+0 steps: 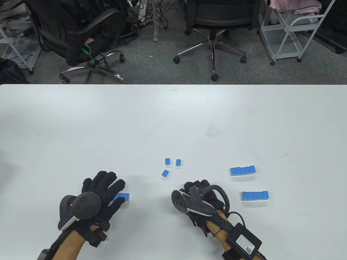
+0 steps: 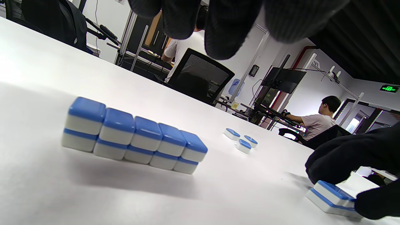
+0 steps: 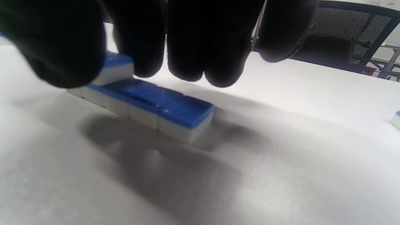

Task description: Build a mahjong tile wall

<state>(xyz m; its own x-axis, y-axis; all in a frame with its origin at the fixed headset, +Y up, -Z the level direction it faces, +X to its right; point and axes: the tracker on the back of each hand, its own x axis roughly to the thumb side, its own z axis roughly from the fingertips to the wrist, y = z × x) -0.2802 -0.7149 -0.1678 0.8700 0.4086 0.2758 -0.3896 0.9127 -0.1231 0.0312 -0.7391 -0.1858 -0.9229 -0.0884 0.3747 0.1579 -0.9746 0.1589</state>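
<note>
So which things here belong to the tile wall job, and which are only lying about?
Job: three loose tiles; two tile rows at right; stacked row by left hand; tile pinched by right hand.
Lying about: office chairs; white cart.

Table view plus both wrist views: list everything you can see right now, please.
Loose mahjong tiles: three, blue-backed, table centre.
Tile rows: two, blue, table's right side.
Two-layer wall: one, five wide, blue and white, by the left fingertips.
Single-layer row: one, blue and white, under the right hand.
Top tile: one, blue and white, on that row's end.
Table: one, white.
Office chairs: two, black, beyond the table.
Left hand: black glove, open.
Right hand: black glove, pinching the top tile.
</note>
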